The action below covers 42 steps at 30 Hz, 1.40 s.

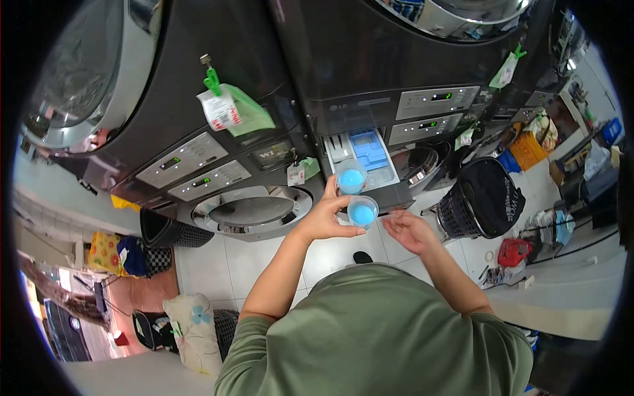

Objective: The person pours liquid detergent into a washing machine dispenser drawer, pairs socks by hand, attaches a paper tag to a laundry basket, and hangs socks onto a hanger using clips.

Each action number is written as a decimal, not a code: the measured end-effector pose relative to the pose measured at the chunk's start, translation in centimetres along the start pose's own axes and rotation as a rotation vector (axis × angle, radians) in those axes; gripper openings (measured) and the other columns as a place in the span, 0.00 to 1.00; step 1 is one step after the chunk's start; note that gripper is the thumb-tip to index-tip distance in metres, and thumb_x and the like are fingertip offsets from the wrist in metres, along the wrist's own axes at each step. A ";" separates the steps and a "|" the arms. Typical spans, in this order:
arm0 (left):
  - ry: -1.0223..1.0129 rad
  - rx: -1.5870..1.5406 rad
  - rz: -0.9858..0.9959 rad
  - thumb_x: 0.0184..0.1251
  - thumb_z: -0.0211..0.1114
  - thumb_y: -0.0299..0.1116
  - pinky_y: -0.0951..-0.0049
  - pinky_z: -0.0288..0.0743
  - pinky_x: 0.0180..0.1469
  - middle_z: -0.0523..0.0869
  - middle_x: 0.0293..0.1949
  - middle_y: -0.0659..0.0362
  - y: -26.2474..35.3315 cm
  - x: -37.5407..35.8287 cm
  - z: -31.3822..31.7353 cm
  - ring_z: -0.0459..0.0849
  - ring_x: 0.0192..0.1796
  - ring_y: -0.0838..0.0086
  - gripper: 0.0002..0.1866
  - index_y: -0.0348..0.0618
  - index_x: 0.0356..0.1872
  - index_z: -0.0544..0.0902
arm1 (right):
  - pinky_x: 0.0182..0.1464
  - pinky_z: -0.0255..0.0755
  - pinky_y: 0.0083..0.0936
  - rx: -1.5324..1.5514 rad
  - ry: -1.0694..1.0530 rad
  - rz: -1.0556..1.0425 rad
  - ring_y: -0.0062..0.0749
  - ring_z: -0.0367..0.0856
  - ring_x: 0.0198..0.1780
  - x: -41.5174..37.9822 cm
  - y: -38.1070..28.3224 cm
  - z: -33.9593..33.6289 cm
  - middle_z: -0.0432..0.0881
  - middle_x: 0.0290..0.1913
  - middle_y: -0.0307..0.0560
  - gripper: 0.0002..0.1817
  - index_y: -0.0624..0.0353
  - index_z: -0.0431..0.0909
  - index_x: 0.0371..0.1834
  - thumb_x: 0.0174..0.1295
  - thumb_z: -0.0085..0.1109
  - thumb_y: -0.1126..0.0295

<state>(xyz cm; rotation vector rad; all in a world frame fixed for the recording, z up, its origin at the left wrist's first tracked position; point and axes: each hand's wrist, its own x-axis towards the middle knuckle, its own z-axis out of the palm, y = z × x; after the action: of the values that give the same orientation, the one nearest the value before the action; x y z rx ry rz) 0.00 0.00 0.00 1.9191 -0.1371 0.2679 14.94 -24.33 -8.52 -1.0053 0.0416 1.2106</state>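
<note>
Blue-filled cups in left grip

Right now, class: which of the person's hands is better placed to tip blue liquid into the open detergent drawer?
Left. The left hand already holds both clear plastic cups of blue liquid beside the open detergent drawer; the right hand is empty, lower down.

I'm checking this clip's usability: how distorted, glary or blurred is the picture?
Head view: strong fisheye bend with black corners; washer fronts curve. Glare washes out the floor at right. Left hand holding two blue-filled cups, right hand and the open detergent drawer are sharp.
</note>
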 end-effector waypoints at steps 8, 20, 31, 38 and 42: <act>-0.293 -0.183 -0.040 0.40 0.83 0.35 0.60 0.53 0.74 0.52 0.74 0.47 -1.2 4.6 0.3 0.42 0.78 0.55 0.35 0.46 0.57 0.82 | 0.62 0.68 0.32 -0.960 -0.277 -0.648 0.33 0.70 0.64 -1.3 -12.7 8.8 0.72 0.62 0.48 0.28 0.59 0.76 0.60 0.55 0.72 0.68; -0.006 -0.013 0.143 0.44 0.80 0.34 0.59 0.69 0.65 0.57 0.67 0.49 -1.1 3.0 -0.1 0.70 0.65 0.59 0.29 0.46 0.52 0.83 | 0.56 0.72 0.28 -1.131 0.135 -0.684 0.32 0.81 0.51 4.8 -12.8 9.8 0.81 0.49 0.51 0.28 0.63 0.74 0.56 0.51 0.73 0.68; -0.030 -0.213 -0.015 0.44 0.77 0.25 0.65 0.68 0.65 0.71 0.57 0.57 -1.3 -1.4 5.4 0.72 0.62 0.63 0.34 0.49 0.58 0.78 | 0.55 0.75 0.40 -1.978 0.410 -0.746 0.55 0.79 0.52 12.2 -13.8 10.7 0.80 0.46 0.62 0.27 0.68 0.77 0.49 0.50 0.71 0.61; 0.023 -0.183 0.049 0.45 0.78 0.28 0.65 0.68 0.65 0.72 0.57 0.56 -4.0 -1.7 7.7 0.72 0.62 0.61 0.31 0.47 0.56 0.78 | 0.55 0.75 0.37 -2.238 0.369 -0.813 0.51 0.77 0.53 12.1 -13.1 13.4 0.78 0.48 0.57 0.25 0.70 0.78 0.44 0.47 0.73 0.63; 0.029 -0.125 0.058 0.45 0.78 0.30 0.66 0.69 0.64 0.74 0.56 0.55 -4.9 -1.6 8.5 0.73 0.61 0.61 0.30 0.45 0.55 0.79 | 0.58 0.72 0.36 -2.376 0.373 -0.785 0.48 0.74 0.54 12.5 -12.8 13.7 0.77 0.49 0.55 0.28 0.66 0.77 0.51 0.48 0.72 0.62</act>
<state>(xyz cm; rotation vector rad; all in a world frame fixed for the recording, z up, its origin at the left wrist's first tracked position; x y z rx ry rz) 0.56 -6.27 -7.70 1.7881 -0.1867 0.3184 23.66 -5.91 0.94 -2.7315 -1.6599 -0.2954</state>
